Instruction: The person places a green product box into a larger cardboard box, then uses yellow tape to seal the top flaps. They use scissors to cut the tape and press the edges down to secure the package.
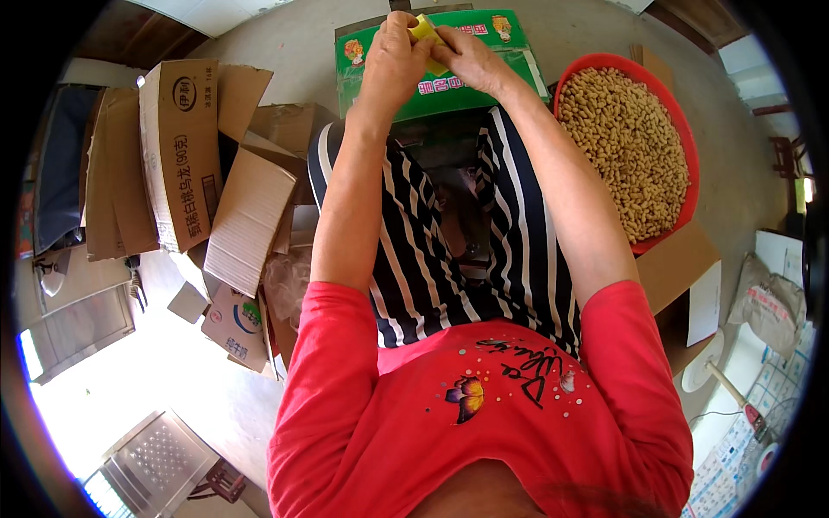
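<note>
My left hand (396, 55) and my right hand (471, 59) are close together over the far half of a green printed cardboard box (482, 100). Between them they hold a shiny yellow roll (424, 29), which looks like packing tape. The fingers of my left hand wrap its left side, while my right thumb and fingers pinch its right side. Part of the roll is hidden behind the fingers. The box lies just beyond my knees with its printed face up, and a clear glossy strip runs along its right part.
At the right, a red plastic basin (693, 155) holds many peanuts in their shells (625, 149). Opened cardboard cartons (181, 155) are stacked at the left. Another brown carton (680, 278) stands by my right elbow. A metal chair (162, 447) is at the lower left.
</note>
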A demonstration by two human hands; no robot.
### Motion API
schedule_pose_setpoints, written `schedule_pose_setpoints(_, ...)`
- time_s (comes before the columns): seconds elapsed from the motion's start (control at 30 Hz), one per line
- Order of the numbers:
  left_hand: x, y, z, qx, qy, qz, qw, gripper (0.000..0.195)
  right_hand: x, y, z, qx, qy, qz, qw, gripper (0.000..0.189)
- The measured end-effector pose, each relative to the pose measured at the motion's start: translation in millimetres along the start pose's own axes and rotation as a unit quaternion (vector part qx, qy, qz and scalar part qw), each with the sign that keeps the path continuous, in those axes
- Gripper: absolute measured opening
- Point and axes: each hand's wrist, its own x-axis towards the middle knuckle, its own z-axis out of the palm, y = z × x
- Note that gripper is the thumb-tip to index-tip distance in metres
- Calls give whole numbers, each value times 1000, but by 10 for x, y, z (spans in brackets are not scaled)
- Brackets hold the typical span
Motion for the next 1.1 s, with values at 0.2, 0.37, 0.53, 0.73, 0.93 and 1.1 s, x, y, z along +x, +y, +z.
schedule_pose_setpoints(0.2,48,-2,-15,36,0,55,998,15,-11,-2,20,25,-2,12,1000,40)
schedule_pose_setpoints(0.37,30,-12,43,75,46,68,994,12,-14,-42,-3,10,1,25,1000,40)
schedule_pose_setpoints(0.53,15,-19,25,71,43,26,996,11,15,-49,5,-44,30,36,998,40)
schedule_pose_setpoints(0.73,12,-75,-5,-18,5,-57,998,16,9,-67,24,-60,85,25,994,36)
schedule_pose_setpoints(0.93,68,-184,-97,-144,-73,-177,971,28,19,22,8,-57,116,-57,990,29)
schedule_pose_setpoints(1.1,38,-126,-90,-89,-50,-148,984,28,25,-15,32,-85,128,-69,986,28)
